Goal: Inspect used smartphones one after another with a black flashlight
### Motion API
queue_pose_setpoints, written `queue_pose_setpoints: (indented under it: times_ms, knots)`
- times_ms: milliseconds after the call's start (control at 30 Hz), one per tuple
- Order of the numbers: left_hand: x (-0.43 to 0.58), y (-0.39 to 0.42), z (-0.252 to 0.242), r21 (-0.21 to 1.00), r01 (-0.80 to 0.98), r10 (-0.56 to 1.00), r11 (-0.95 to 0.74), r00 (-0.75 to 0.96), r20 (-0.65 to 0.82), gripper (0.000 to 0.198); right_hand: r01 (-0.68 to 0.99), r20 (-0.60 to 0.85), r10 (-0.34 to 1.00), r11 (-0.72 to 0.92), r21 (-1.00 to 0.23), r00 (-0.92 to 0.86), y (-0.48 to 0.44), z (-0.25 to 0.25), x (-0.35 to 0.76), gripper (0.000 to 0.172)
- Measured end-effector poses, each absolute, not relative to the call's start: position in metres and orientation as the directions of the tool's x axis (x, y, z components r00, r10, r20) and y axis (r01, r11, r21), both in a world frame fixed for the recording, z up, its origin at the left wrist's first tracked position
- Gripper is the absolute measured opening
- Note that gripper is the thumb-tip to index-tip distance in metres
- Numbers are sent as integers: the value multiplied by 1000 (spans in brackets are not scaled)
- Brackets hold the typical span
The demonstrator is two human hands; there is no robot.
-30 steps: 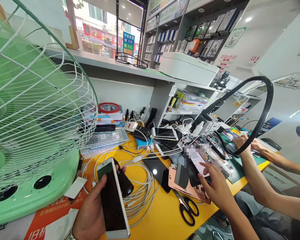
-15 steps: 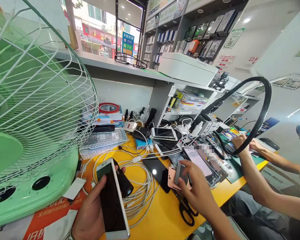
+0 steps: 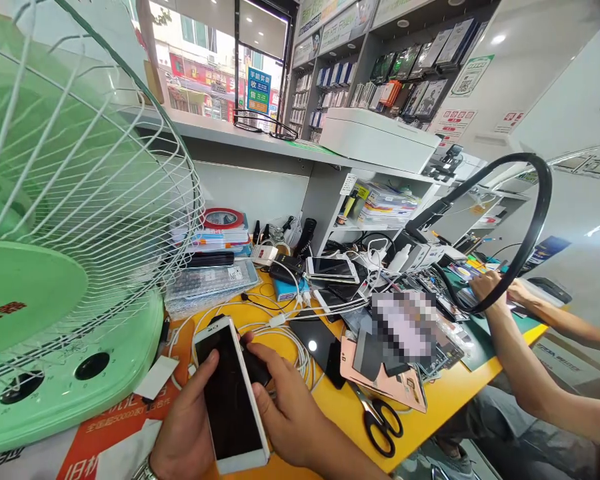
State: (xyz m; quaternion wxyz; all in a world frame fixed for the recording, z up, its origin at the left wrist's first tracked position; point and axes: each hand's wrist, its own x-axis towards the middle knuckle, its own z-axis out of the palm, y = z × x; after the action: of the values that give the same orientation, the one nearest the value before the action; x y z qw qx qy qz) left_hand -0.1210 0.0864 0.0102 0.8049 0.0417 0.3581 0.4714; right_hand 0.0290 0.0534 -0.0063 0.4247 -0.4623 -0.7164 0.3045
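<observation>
Head view, from the left: a fan (image 3: 35, 280) with a white wire cage and a rounded, pale green plastic base carrying two round black knobs. Near its base, a small flat white card (image 3: 155, 378) lies on a glossy red-orange printed sheet (image 3: 117, 417). Farther back, flat packs (image 3: 213, 283) in clear bubbled plastic lie below stacked boxes topped by a red ring of tape (image 3: 223, 218).

On the near side, above the yellow bench (image 3: 337, 405), the left hand (image 3: 183, 427) grasps a slim white-rimmed phone (image 3: 233, 400), thumb over its smooth dark glass. At the phone's right edge, the right hand (image 3: 295, 407) has its fingers bent beside a black object (image 3: 255, 367) partly hidden behind the phone; whether it grips either cannot be told. Beyond sits a loose coil of white cable (image 3: 307, 367).

Rightward come a glossy black panel (image 3: 324, 353), a flat pinkish panel (image 3: 383, 381) and metal scissors (image 3: 375, 415) with black oval handles. Far right, a co-worker's forearm (image 3: 515, 373) reaches over a green mat (image 3: 484, 341), near a thick black loop (image 3: 544, 200).
</observation>
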Motion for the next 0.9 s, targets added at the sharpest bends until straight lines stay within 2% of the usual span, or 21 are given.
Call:
queue_pose_setpoints:
  times_ms: [167,267,367,700,800,900]
  knots:
    - [-120,87,11,435,-717,797,544,281,-534,28,140,270,962,273,-952,-44,72,-13,18,37]
    - [-117,87,10,469,-692,799,548,268,-538,35,-2,163,984,164,-986,77,90,-17,9,41]
    - [-115,88,9,467,-701,799,539,251,-546,42,-83,92,988,102,-991,121,103,-19,0,46]
    - [-114,86,14,518,-658,793,546,208,-572,53,-42,199,935,221,-974,294,100,-16,5,34]
    - [-117,89,18,439,-711,768,550,224,-600,49,-37,224,882,262,-964,415,99,-16,19,41]
    - [-121,94,20,320,-743,745,587,342,-573,48,-45,226,816,294,-955,532,104,-17,32,49]
